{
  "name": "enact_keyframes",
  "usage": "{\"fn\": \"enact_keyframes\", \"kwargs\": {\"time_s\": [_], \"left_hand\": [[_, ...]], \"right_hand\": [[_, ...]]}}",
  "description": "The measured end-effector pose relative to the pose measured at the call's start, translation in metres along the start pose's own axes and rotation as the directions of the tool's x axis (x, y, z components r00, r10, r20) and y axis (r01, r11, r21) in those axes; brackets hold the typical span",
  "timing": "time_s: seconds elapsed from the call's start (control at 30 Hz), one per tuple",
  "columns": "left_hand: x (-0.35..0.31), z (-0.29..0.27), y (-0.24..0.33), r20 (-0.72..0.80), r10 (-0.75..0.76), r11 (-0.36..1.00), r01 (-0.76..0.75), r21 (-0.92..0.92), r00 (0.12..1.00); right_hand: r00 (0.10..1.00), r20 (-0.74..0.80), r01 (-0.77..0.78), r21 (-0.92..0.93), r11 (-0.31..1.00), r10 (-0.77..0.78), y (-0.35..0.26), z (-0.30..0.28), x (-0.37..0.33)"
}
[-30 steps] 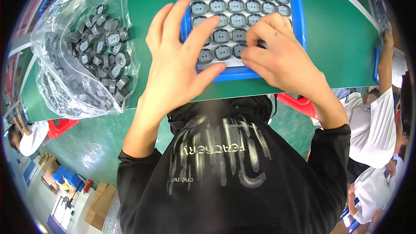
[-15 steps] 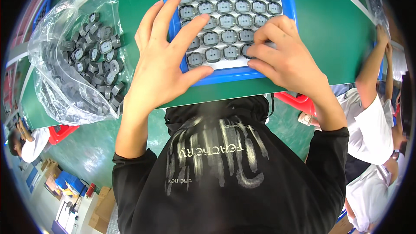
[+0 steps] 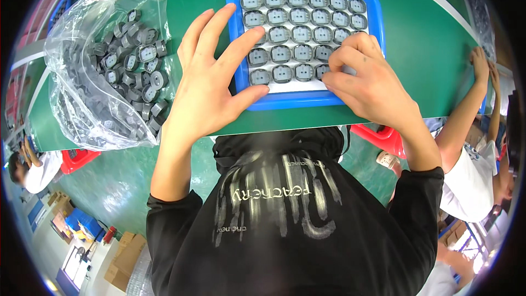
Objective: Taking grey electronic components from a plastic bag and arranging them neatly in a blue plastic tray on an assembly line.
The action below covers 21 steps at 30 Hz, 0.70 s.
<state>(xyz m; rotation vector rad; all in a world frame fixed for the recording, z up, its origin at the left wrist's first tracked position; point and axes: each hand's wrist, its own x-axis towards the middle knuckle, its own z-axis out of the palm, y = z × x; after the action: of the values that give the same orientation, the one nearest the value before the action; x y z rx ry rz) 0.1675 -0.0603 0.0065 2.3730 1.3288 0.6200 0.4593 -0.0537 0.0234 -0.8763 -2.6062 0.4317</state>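
A blue tray [image 3: 298, 102] with a white bottom holds rows of small grey oval plastic parts [image 3: 297, 15], each with two holes in its face. My left hand [image 3: 211, 71] rests over the tray's left rim, fingers spread and holding nothing, its thumb beside the lowest row. Over the lower right of the tray, my right hand [image 3: 372, 79] has its fingers bent and drawn together. Its fingertips are at the lowest row, right beside a grey part [image 3: 321, 70]. Whatever lies between them is hidden, as are the parts under that hand.
Left of the tray, an open clear plastic bag [image 3: 71, 104] lies on the green table [image 3: 438, 55] with many loose grey parts [image 3: 131, 63]. Red stools [image 3: 383, 138] stand below the table edge. A co-worker's arm [image 3: 466, 98] reaches onto the table at the right.
The whole view has shifted, so tray and bag appear farther right. My right hand stays at the tray's lowest row, fingers still bent. The left hand remains spread at the left rim.
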Motion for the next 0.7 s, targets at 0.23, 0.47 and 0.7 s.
{"fn": "enact_keyframes", "kwargs": {"time_s": [0.23, 0.47, 0.7], "left_hand": [[-0.020, -0.038, -0.012, -0.127, -0.027, 0.999, 0.022, -0.040, 0.991], [-0.044, -0.087, -0.040, -0.285, -0.355, 0.923, 0.383, 0.047, 0.890], [-0.034, -0.067, -0.065, -0.178, -0.283, 0.891, 0.327, 0.316, 0.943]], "right_hand": [[0.999, -0.021, -0.027, 0.080, 0.996, 0.029, -0.004, -0.006, 0.009], [0.982, -0.137, 0.152, 0.152, 0.977, -0.131, -0.024, -0.010, 0.090], [0.993, 0.110, 0.026, 0.114, 0.993, -0.038, -0.039, 0.089, 0.211]]}}
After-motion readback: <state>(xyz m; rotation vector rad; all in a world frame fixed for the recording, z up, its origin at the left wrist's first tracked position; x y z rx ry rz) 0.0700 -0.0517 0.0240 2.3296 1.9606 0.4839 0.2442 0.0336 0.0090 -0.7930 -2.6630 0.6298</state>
